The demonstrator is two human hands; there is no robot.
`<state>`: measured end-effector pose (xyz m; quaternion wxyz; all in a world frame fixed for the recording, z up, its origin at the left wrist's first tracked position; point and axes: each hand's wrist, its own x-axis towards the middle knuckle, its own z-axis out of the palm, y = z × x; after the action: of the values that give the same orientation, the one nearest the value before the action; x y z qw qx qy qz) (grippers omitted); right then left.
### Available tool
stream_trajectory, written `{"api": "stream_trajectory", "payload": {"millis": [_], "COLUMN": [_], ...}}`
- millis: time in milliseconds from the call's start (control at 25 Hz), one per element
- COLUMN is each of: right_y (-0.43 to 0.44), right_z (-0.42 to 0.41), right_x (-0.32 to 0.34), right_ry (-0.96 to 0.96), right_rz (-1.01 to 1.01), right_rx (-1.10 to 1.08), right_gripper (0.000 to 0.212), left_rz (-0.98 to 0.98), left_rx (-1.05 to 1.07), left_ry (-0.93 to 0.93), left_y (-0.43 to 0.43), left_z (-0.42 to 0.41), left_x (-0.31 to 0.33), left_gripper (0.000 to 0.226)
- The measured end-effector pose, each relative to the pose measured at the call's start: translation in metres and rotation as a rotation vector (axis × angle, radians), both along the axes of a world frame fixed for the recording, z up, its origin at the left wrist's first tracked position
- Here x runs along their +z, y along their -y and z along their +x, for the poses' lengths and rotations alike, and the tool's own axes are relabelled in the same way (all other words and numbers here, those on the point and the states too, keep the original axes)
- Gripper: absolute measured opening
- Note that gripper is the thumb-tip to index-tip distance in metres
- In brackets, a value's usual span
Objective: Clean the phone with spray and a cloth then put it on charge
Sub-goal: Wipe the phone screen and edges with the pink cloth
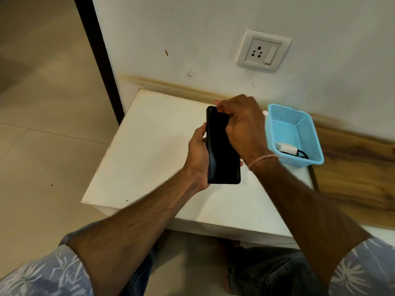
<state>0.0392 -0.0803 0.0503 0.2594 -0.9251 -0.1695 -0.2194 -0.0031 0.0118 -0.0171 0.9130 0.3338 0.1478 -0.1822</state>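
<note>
White wall point(192, 28) is seen at the back, and a white socket point(264, 50) with a switch is set in it. A dark door frame point(96, 50) is seen at the left edge of the wall, and pale floor tiles point(42, 124) are seen to the left of it. A white desk point(149, 135) is pushed up against the wall, just under a brown wood strip point(352, 159).

A black phone point(222, 150) is held up above the middle of the desk by both hands. Its dark face is turned up, and its long side runs away from the person. The left hand point(197, 154) is wrapped round the lower left edge of the phone, with the thumb laid along the side. The right hand point(243, 127) is curled over the top right part of the phone, and the top edge is pinched by its fingers. It cannot be told if anything else is held inside the right hand. A thin pink thread point(261, 160) is tied round the right wrist.

A blue basket point(307, 133) is set on the desk near the wall, just to the right of the right hand. A white charger point(286, 148) with a black cable point(302, 154) is laid inside it. A small white thing point(265, 112) is seen just beside the basket's far left corner, but what it is cannot be told.

Blue sleeves point(42, 274) with a pale leaf print are seen at the bottom corners.
</note>
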Motion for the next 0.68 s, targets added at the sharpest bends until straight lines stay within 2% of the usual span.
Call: {"api": "stream_trajectory", "payload": {"millis": [80, 160, 240, 440, 560, 680], "right_y": [0.005, -0.004, -0.007, -0.003, 0.001, 0.001], "right_z": [0.000, -0.011, -0.014, -0.017, -0.031, -0.014], "right_x": [-0.001, -0.004, -0.005, -0.008, -0.012, -0.002], "right_ry": [0.001, -0.037, 0.005, 0.001, 0.090, 0.137], "right_rz": [0.032, 0.011, -0.070, -0.025, -0.134, -0.126], "right_rx": [-0.066, -0.012, 0.084, 0.059, 0.182, 0.147], "right_gripper": [0.025, 0.020, 0.017, 0.017, 0.015, 0.012], "left_rz": [0.010, 0.015, 0.020, 0.003, 0.014, 0.011], "left_rx": [-0.007, -0.018, -0.019, -0.029, -0.059, -0.047], "left_ry": [0.001, -0.017, -0.033, -0.042, -0.068, -0.054], "left_y": [0.001, 0.001, 0.000, -0.002, -0.004, 0.000], "left_z": [-0.001, -0.001, -0.002, -0.001, -0.003, -0.003], "left_x": [0.000, -0.001, 0.000, 0.003, 0.005, 0.006], "left_gripper": [0.059, 0.054, 0.053, 0.051, 0.049, 0.052]}}
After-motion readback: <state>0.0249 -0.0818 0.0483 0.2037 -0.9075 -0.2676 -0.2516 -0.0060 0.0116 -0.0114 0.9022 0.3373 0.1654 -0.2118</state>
